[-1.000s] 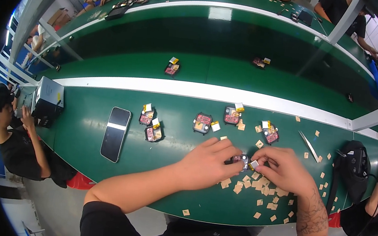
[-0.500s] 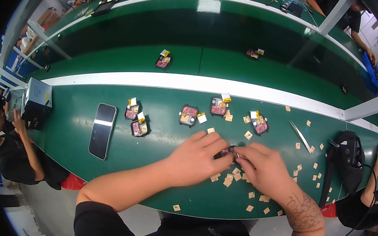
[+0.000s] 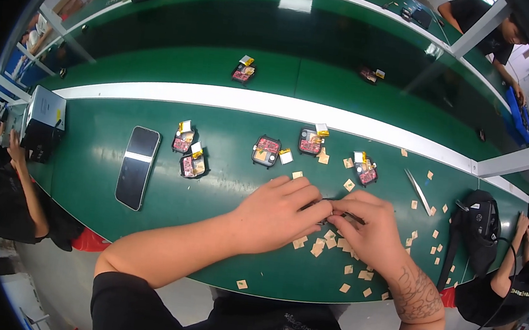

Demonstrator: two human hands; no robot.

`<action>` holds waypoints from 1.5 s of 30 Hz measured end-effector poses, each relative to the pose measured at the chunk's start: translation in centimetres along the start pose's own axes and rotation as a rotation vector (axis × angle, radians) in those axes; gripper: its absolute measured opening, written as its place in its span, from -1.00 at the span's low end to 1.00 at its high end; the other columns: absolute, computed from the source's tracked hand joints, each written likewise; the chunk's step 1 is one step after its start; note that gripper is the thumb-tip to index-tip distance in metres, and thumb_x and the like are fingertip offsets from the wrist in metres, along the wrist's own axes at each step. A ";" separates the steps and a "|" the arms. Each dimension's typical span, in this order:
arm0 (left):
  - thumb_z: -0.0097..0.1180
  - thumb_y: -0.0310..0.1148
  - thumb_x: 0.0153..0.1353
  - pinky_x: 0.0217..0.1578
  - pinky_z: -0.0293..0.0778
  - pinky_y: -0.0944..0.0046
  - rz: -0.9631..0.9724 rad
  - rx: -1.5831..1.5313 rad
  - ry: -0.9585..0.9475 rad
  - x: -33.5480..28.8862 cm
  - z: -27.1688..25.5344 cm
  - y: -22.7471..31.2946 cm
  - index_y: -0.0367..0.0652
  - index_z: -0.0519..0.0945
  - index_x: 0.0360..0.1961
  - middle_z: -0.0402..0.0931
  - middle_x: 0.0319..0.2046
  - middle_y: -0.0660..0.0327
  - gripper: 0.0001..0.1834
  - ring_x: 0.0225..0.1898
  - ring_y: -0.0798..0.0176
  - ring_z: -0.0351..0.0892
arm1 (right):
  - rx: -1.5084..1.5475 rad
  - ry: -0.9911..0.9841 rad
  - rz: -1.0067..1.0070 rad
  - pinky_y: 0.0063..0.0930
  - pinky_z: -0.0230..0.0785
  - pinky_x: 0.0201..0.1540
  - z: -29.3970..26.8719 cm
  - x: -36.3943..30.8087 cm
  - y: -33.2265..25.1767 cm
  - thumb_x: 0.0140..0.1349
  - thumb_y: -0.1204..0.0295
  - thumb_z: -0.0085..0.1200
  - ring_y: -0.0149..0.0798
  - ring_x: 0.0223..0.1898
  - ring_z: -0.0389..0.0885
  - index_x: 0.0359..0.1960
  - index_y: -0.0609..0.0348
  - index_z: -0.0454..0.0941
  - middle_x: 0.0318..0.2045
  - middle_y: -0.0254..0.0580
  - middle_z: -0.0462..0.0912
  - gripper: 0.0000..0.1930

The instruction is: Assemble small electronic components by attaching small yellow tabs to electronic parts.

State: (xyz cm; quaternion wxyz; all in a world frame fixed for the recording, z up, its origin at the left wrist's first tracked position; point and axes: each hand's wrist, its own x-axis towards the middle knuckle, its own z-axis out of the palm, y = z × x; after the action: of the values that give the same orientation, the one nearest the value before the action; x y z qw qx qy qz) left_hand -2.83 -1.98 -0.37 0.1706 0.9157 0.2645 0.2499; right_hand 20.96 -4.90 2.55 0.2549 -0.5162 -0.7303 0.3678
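At the far left of the green workbench [image 3: 89, 211] stands a black-and-white box [image 3: 47, 113]; right of it lies a dark-screened smartphone [image 3: 137, 168]; next come two open watch cases [image 3: 193, 164], close together, with silver-and-yellow pouch batteries [image 3: 184, 125]; a third open case [image 3: 266, 152] lies beyond the left hand [image 3: 281, 217], whose fingers are bent around a small dark watch case [image 3: 325, 222], mostly hidden between the two hands, above the bench's near part; the right hand [image 3: 367, 227] has its thumb and forefinger tips at that case's right side, though I cannot tell whether they grip it or only press; tan square pads [image 3: 317, 248] lie scattered below and right of the hands; farther right are silver tweezers [image 3: 418, 191], then a black bag [image 3: 480, 229].
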 end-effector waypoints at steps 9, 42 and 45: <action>0.46 -0.24 0.19 -0.12 0.56 0.06 -0.004 -0.015 0.019 0.2 0.3 0.4 -0.07 0.57 -0.09 0.57 -0.13 0.22 -0.64 -0.10 0.05 0.60 | -0.170 0.094 -0.084 -0.25 0.63 -0.31 1.4 -0.9 -0.2 0.26 0.60 0.36 -0.04 -0.36 0.77 -0.10 0.21 0.79 -0.25 -0.11 0.78 -0.81; 0.36 -0.51 0.35 -0.34 0.59 0.25 -0.458 -0.727 0.060 0.7 0.6 1.4 -0.24 0.55 -0.01 0.73 -0.30 0.10 -0.74 -0.37 0.24 0.72 | 0.434 0.006 0.071 -0.61 0.07 -0.52 -0.1 -0.3 0.4 0.38 0.66 0.23 -0.69 -0.56 0.24 -0.17 0.30 0.59 -0.47 -0.43 0.57 -0.92; 0.33 -0.54 0.36 -0.38 0.55 0.29 -0.447 -0.722 0.052 0.8 0.8 1.1 -0.26 0.52 -0.04 0.71 -0.32 0.11 -0.76 -0.42 0.27 0.69 | 0.420 0.010 0.054 -0.60 0.16 -0.48 -0.1 -0.3 0.1 0.39 0.65 0.23 -0.63 -0.47 0.34 -0.17 0.32 0.58 -0.39 -0.37 0.56 -0.92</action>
State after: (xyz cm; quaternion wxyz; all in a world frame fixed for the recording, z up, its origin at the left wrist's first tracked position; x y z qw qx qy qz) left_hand -1.38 -2.58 -0.18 0.5236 0.7106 0.3565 0.3064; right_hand 21.19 -5.10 2.49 0.3507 -0.4730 -0.6223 0.5158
